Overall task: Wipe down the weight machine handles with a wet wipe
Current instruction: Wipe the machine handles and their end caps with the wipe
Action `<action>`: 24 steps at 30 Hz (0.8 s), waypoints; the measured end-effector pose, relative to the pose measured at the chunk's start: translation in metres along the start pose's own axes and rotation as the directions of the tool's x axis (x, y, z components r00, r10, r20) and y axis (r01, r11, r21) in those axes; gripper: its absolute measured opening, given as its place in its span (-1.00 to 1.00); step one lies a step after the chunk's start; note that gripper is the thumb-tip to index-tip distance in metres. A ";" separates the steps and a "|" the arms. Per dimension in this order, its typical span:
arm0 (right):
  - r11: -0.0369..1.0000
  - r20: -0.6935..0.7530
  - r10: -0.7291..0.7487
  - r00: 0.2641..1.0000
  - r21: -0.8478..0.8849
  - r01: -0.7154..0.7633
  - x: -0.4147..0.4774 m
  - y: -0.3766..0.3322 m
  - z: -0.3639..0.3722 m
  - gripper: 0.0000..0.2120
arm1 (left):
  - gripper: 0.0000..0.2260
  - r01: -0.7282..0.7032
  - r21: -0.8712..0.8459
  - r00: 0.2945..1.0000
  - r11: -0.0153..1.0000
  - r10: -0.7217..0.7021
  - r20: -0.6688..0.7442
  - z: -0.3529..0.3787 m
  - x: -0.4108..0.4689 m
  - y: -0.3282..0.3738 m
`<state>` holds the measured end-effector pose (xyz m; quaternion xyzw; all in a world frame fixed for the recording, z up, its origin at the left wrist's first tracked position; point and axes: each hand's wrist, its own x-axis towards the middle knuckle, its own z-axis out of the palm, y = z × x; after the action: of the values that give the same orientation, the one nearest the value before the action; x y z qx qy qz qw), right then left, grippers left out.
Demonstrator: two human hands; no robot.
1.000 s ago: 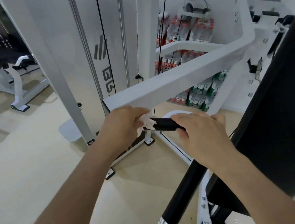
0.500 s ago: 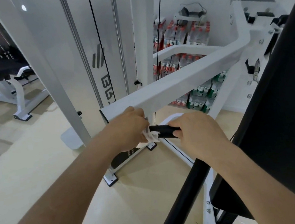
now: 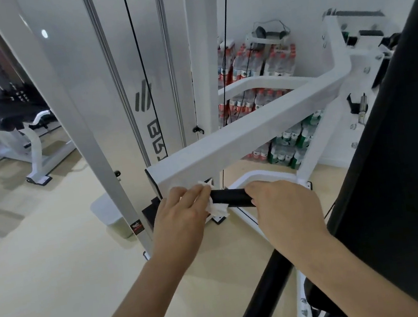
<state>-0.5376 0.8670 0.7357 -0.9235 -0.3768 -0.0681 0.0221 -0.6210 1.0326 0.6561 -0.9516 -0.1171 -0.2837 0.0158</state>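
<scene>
"Where the white bar [image 3: 252, 130] stops, what is that short black thing under it?"

"That is the handle [image 3: 235, 197]. It lies flat, just under the end of the bar."

"What is the crumpled white thing on it?"

"The wet wipe [image 3: 217, 207]. It sits on the left end of the handle. The left hand [image 3: 181, 216] has its fingers bent round the wipe and holds it on the handle."

"And the other hand?"

"The right hand [image 3: 287, 209] grips the right end of the handle, with its fingers curled over the top."

"What is around them?"

"A big black pad [image 3: 400, 131] is on the right. A thin black cable [image 3: 144, 86] runs up behind. Packs of water bottles [image 3: 256, 65] are stacked by the wall. A bench [image 3: 1, 119] stands far off on the left, on the pale floor [image 3: 42, 262]."
</scene>
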 end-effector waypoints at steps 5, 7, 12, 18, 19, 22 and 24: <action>0.993 -0.044 0.036 0.998 0.112 -0.030 -0.009 0.007 -0.002 -0.72 | -0.81 -0.040 -0.057 0.908 0.998 0.060 0.414 -0.027 0.047 -0.003; 0.984 -0.047 0.051 0.998 0.175 -0.042 -0.008 0.012 -0.002 -0.71 | -0.83 0.016 -0.121 0.804 0.993 0.059 0.592 -0.037 0.065 -0.003; 0.956 -0.009 0.111 0.994 0.274 -0.104 -0.013 0.017 -0.005 -0.68 | -0.79 -0.032 0.012 0.860 0.999 0.022 0.510 -0.026 0.055 0.002; 0.991 -0.003 0.064 0.998 0.119 -0.064 -0.023 0.002 -0.012 -0.57 | -0.69 -0.004 0.075 0.993 0.997 0.013 -0.121 -0.004 -0.006 0.004; 0.989 0.021 0.065 0.998 0.133 -0.067 -0.024 0.002 -0.013 -0.56 | -0.74 0.035 0.042 0.987 0.999 -0.028 -0.156 -0.005 -0.010 0.007; 0.982 0.065 0.056 0.996 0.177 -0.067 -0.028 0.003 -0.013 -0.57 | -0.84 0.136 -0.092 0.972 0.986 -0.151 -0.181 -0.011 -0.021 0.019; 0.972 0.067 0.051 0.996 0.226 -0.065 -0.029 0.004 -0.011 -0.57 | -0.84 0.171 -0.099 0.971 0.980 -0.185 -0.152 -0.015 -0.018 0.020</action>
<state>-0.5564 0.8425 0.7427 -0.9272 -0.3553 0.0042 0.1187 -0.6390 1.0076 0.6596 -0.9111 -0.1881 -0.3644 -0.0410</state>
